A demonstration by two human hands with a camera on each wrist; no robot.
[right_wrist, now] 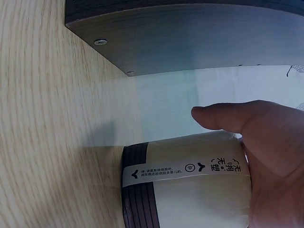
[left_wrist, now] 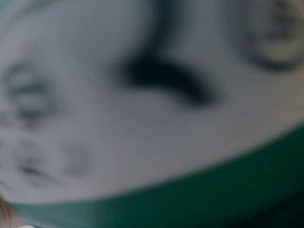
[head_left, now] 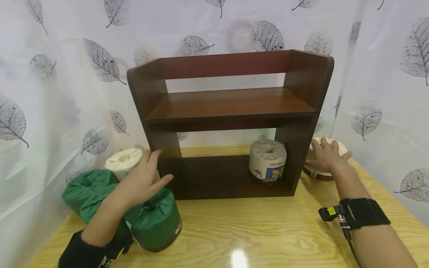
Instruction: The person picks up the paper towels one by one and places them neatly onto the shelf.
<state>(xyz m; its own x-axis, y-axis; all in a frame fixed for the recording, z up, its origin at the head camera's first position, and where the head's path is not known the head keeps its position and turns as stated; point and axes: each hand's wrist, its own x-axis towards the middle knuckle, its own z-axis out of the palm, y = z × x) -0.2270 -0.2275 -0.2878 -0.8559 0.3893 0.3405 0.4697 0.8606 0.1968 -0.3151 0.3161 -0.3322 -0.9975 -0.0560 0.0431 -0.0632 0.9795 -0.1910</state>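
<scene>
Fingers of my right hand [head_left: 324, 157] spread over a cream toilet roll [right_wrist: 202, 194] at three o'clock; lopsided pressure could tip it. My left hand [head_left: 142, 181], wide and empty at eight, might nudge a green toilet roll [head_left: 157, 221]. Pale bench [head_left: 218, 227], leaf-print curtain [head_left: 161, 29]. Left wrist: blurred wrapper [left_wrist: 142, 137]. Right wrist: thumb [right_wrist: 221, 116] clear.

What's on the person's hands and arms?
Both the left hand and right hand are gloveless. Left wrist: black band, yellow mark. Right wrist: wide black strap, small black device with yellow mark, thin black cable; forearm bare.
</scene>
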